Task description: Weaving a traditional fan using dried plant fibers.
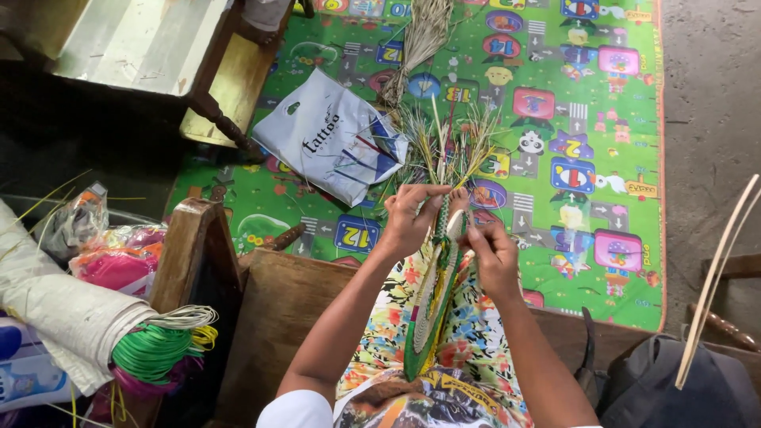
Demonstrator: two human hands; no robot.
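Observation:
A half-woven piece [430,305], green and cream, stands on edge in my lap over a flowered cloth [468,325]. My left hand [411,215] grips its top edge, fingers curled around the weave. My right hand [490,252] holds the same edge from the other side and pinches a strand there. Loose green, yellow and cream strands [452,147] fan upward from the top of the piece, beyond both hands.
A colourful play mat [571,158] covers the floor ahead, with a white plastic bag [329,135] and a bundle of dry fibre [420,40] on it. A wooden bench [222,87] stands at upper left. Coils of green cord [154,349] lie at left; a bent cane strip [713,277] at right.

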